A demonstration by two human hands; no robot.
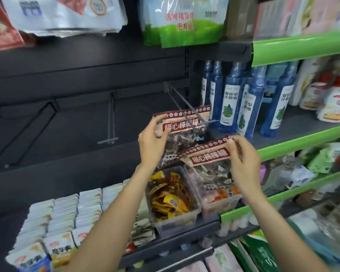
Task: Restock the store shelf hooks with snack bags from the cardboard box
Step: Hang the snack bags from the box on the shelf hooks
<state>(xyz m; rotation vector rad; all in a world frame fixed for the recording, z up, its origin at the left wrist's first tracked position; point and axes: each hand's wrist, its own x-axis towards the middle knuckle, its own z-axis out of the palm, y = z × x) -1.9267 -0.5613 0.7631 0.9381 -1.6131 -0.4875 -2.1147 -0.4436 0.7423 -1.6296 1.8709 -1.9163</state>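
The left hand (pixel 152 137) pinches the upper left corner of a lollipop bag (pixel 182 126) with a red header, thumb and fingers curled on its edge; the bag's header sits on the prongs of a grey metal hook (pixel 186 108) that juts out from the dark back panel (pixel 77 91), near the hook's outer end. At about four o'clock from that bag, the right hand (pixel 243 160) holds a second lollipop bag (pixel 208 156) of the same kind, fingertips pinching its top right edge; this bag is tilted, its header rising toward two o'clock, and hangs free above two clear plastic tubs. The left tub (pixel 177 222) holds yellow and orange sachets, the right tub (pixel 220 205) pinkish packets. At nine o'clock from the hooked bag a second hook (pixel 111 122) stands bare. Blue bottles (pixel 232 103) with white labels stand on the green-edged shelf (pixel 294 142) at three o'clock. Rows of white packets (pixel 67 216) fill the lower shelf at seven o'clock. The cardboard box is out of view.
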